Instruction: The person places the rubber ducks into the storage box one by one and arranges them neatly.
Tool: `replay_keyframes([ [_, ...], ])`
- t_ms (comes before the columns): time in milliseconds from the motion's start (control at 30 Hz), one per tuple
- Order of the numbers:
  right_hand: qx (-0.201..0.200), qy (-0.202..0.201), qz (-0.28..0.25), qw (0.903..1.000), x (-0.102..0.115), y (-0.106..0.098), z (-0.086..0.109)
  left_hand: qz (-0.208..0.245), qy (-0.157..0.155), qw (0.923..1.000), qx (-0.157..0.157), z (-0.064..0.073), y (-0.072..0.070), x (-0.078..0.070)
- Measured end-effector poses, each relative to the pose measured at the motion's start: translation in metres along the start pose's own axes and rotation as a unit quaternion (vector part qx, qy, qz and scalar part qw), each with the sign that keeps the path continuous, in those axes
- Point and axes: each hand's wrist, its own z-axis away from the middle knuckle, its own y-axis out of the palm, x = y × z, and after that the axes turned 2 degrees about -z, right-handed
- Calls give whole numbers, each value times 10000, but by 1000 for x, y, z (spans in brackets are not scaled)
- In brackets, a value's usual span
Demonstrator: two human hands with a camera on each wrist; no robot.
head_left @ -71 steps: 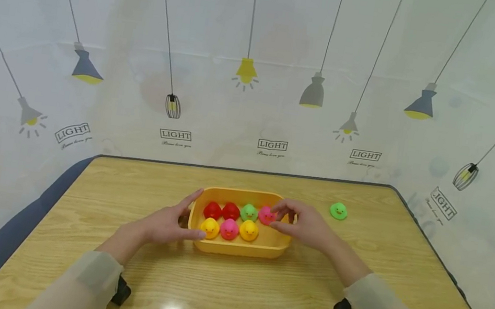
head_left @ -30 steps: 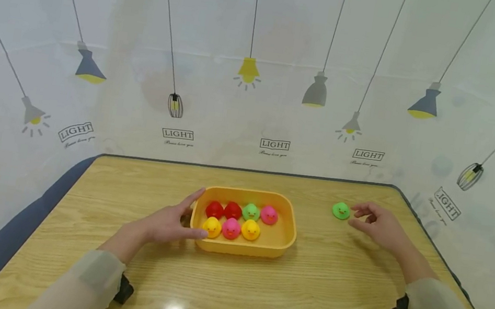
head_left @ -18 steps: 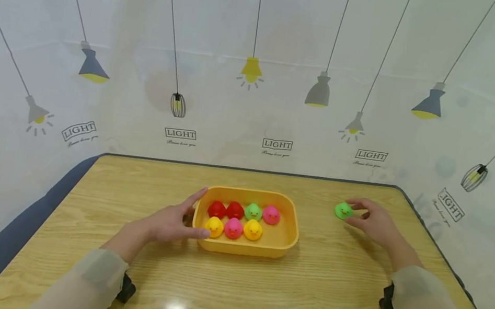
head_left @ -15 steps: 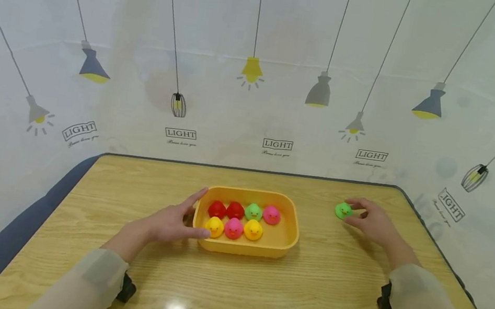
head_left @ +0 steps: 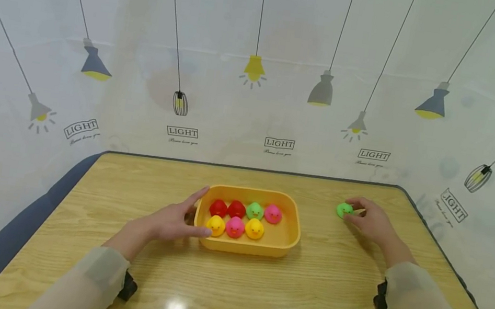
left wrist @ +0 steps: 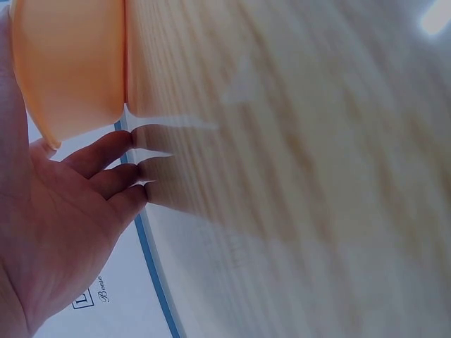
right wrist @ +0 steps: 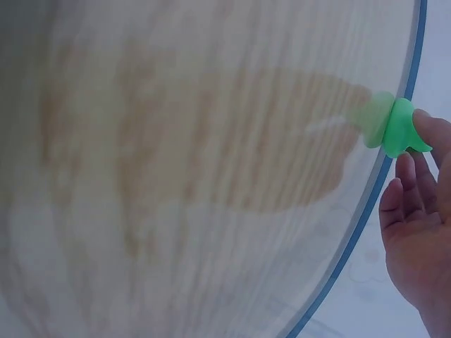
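Observation:
An orange-yellow plastic basket (head_left: 243, 249) stands mid-table with two rows of small rubber ducks in it. Along its back row are two red ones, a green duck (head_left: 255, 211) and a pink duck (head_left: 273, 214); in front, a pink duck (head_left: 234, 227) sits between two yellow ones. My left hand (head_left: 169, 221) rests at the basket's left end, thumb over the front corner and index finger at the rear rim, other fingers extended near the tabletop. My right hand (head_left: 373, 223) pinches another green rubber duck (right wrist: 400, 130) between thumb and fingers, at the table surface near the back right.
The wood-grain table (head_left: 228, 289) has a dark edge strip (head_left: 255, 169) along the back and sides. A pale printed sheet (head_left: 227, 25) with lamp drawings rises behind it. The basket's right end has bare floor (head_left: 281, 236) beside the ducks.
My right hand has moved from over the basket to the back right and taken hold of the lone green duck. My left hand has stayed at the basket.

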Motion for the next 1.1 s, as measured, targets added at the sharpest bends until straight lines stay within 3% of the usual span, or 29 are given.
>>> replay_keyframes([
  [300,71,-106,228,9997,4,-1,6,-35,4,10000,-3,-1,1,0],
  [500,247,-324,160,9990,18,-2,17,-60,14,10000,-10,-1,2,0],
  [733,208,-832,-151,9962,44,-1,33,-86,112,9999,-25,1,1,-2],
  [1100,115,-1776,-472,9829,97,1,47,4,33,10000,-18,0,1,-1],
])
